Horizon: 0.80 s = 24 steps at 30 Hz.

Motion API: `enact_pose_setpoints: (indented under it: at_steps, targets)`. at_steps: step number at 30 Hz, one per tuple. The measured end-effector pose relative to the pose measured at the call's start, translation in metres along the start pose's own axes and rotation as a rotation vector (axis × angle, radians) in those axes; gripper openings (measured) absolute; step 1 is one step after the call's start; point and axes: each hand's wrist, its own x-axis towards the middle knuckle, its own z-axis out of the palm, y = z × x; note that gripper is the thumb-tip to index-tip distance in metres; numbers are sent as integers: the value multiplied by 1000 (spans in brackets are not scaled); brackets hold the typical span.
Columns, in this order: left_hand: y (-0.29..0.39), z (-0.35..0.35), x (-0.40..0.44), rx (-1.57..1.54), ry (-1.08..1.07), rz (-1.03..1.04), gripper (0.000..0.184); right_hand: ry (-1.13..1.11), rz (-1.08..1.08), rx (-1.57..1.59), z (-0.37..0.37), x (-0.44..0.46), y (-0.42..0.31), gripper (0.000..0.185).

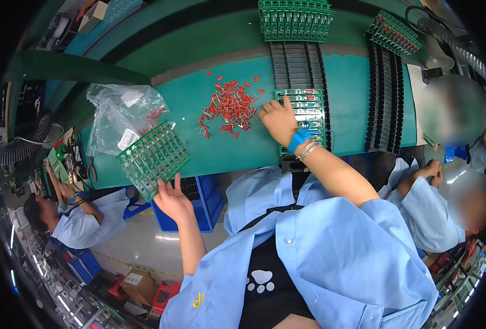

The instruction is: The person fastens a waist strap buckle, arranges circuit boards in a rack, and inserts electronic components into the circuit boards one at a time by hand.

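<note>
Left hand [174, 205]: fingers closed on green circuit board [153, 157], at table [243, 157] edge. Right hand [280, 123]: fingers half-curled over railed board [309, 118], grasp unclear. Step, apparently: fitting red components [230, 106]; next calls for lead alignment.

Green bench [350, 109] is being covered by red components [230, 107] mid-scene, a clear plastic bag [107, 123] left, two black tracks [385, 104] right

Panels [154, 159]: at least four.
Red parts [229, 104]: dozens, heaped too thickly for an exact count.
Tracks [386, 98]: two in clear view.
Plastic bag [105, 112]: one.
Paw print [262, 276]: one.
</note>
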Motion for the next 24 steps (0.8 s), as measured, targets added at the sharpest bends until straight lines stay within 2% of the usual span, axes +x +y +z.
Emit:
enact_pose_setpoints:
  at_steps: [2,3,7,9,10,12,14,15,17,19,20,22,24]
  targets:
    - [0,11,4,-83,29,-114,16,8,-48,13,1,1,6,18]
    - [-1,11,8,-90,24,-109,16,17,-48,8,-3,2,6,18]
    - [-23,8,53,-23,-3,-111,19,143,56,429,-30,-8,3,17]
    - [-26,11,67,36,-157,-30,19,26,162,799,-52,-19,5,13]
    - [-32,4,78,36,-185,-48,19,32,192,784,-61,-29,9,13]
    - [-53,-12,101,96,-133,-11,19,-101,375,1349,-76,-48,13,15]
    - [-64,-18,104,153,-74,18,24,-10,602,1873,-73,-73,17,17]
    - [-64,-14,97,150,-92,12,24,9,612,1866,-76,-83,21,17]
    - [-69,-6,78,99,34,-39,35,69,1024,2223,-84,-100,30,17]
    - [-74,0,60,114,149,-100,43,108,1021,2217,-82,-114,38,17]
    - [-75,2,49,118,133,-107,43,123,1009,2215,-78,-121,40,17]
    - [-74,13,21,504,-21,-66,40,147,988,2206,-76,-133,45,17]
    - [-63,58,-24,538,-547,3,35,81,930,2117,-85,-129,42,19]
